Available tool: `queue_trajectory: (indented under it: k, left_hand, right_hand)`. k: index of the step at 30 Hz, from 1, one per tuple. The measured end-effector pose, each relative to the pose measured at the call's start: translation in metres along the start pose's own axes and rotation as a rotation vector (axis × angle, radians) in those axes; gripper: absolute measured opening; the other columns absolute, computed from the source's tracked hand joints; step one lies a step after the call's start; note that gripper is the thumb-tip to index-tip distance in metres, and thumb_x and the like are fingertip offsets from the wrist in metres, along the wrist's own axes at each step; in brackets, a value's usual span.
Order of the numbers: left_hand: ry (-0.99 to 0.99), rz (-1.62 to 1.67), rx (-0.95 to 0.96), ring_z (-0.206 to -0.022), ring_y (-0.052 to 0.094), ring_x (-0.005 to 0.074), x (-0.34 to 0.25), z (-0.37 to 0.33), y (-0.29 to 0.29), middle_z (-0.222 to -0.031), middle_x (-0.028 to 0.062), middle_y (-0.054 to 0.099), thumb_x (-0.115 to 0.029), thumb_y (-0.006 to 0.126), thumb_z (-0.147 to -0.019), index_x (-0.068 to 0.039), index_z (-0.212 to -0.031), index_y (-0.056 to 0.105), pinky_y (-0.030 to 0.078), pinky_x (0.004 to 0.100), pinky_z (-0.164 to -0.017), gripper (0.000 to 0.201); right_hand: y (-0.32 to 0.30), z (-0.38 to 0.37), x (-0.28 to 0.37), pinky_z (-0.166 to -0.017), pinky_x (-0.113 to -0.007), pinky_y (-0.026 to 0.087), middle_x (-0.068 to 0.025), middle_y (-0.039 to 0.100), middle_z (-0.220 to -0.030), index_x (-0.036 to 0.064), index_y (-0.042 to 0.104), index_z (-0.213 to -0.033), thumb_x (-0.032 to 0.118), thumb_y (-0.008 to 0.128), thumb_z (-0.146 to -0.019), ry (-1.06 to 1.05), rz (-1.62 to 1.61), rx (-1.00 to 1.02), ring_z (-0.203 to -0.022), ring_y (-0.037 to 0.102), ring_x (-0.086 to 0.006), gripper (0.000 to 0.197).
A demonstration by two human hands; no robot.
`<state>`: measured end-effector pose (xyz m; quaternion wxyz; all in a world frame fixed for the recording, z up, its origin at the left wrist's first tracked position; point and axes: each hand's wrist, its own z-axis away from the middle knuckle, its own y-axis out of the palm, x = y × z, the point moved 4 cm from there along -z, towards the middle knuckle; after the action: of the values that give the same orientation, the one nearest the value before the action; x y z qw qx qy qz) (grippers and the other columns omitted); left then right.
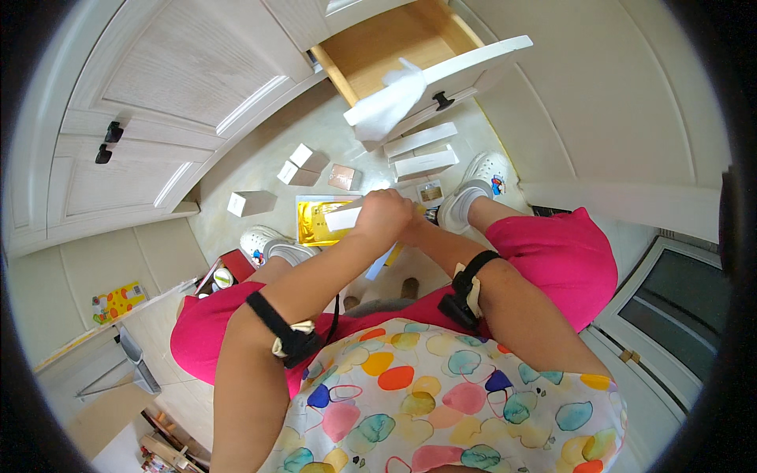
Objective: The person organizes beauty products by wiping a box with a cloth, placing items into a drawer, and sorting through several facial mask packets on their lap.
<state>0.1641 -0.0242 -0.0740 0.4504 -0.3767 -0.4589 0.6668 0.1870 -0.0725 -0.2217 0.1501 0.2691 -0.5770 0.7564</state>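
So the white box (343,217) was a smooth, crisp-edged block, up in front of the person, just over a shiny, flat yellow packet (315,229). The left hand's (384,213) fingers were curled tight around it, one end poking out; the right hand (413,229) was mostly hidden behind, so I couldn't tell what its fingers were doing. Around that, on the pale, smooth floor (264,162), sat a small pinkish box (342,176), long white cartons (426,162) and rubbery, holey white clogs (484,173). Farther out, a bare-wood drawer (394,51) hung open, something thin, white and crumpled (392,101) draped over its front.
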Motion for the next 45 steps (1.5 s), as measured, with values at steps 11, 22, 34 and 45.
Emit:
queue_trajectory:
  k: [11, 22, 34, 45]
  left_hand:
    - [0.108, -0.242, 0.356, -0.089, 0.059, 0.0351, -0.019, -0.064, 0.088, -0.101, 0.0197, 0.061, -0.023, 0.051, -0.08, -0.005, -0.097, 0.067, 0.048, 0.0472, -0.063, 0.029]
    - [0.177, -0.408, 0.05, -0.089, 0.057, 0.0326, -0.03, -0.076, 0.115, -0.092, 0.016, 0.061, -0.023, 0.056, -0.075, -0.005, -0.086, 0.068, 0.047, 0.0461, -0.065, 0.025]
    - [0.29, 0.334, -0.303, -0.102, 0.054, 0.0279, 0.03, 0.007, 0.034, -0.108, 0.012, 0.057, -0.014, 0.053, -0.076, -0.007, -0.107, 0.056, 0.042, 0.0384, -0.089, 0.032]
    - [-0.434, 0.174, 0.224, -0.124, 0.037, 0.0281, 0.17, 0.118, 0.151, -0.133, 0.0122, 0.04, -0.022, 0.073, -0.064, -0.007, -0.13, 0.037, 0.034, 0.039, -0.101, 0.076]
  right_hand:
    - [0.007, -0.002, -0.005, -0.097, -0.042, 0.037, -0.0141, 0.056, -0.112, 0.0068, 0.055, -0.11, 0.017, 0.051, -0.08, -0.051, 0.031, 0.043, -0.109, 0.051, -0.0302, 0.031]
    - [0.008, 0.0, -0.006, -0.097, -0.041, 0.036, -0.0147, 0.055, -0.113, 0.0064, 0.054, -0.111, 0.017, 0.05, -0.081, -0.098, 0.052, 0.107, -0.11, 0.05, -0.0312, 0.032]
    - [0.014, 0.004, -0.006, -0.098, -0.04, 0.036, -0.0152, 0.054, -0.113, 0.006, 0.053, -0.112, 0.017, 0.05, -0.081, -0.115, 0.144, 0.2, -0.111, 0.048, -0.0323, 0.033]
    - [0.006, 0.009, 0.01, -0.1, -0.044, 0.033, -0.0093, 0.057, -0.105, 0.0104, 0.056, -0.112, 0.017, 0.056, -0.076, -0.271, 0.406, 0.236, -0.11, 0.05, -0.026, 0.036]
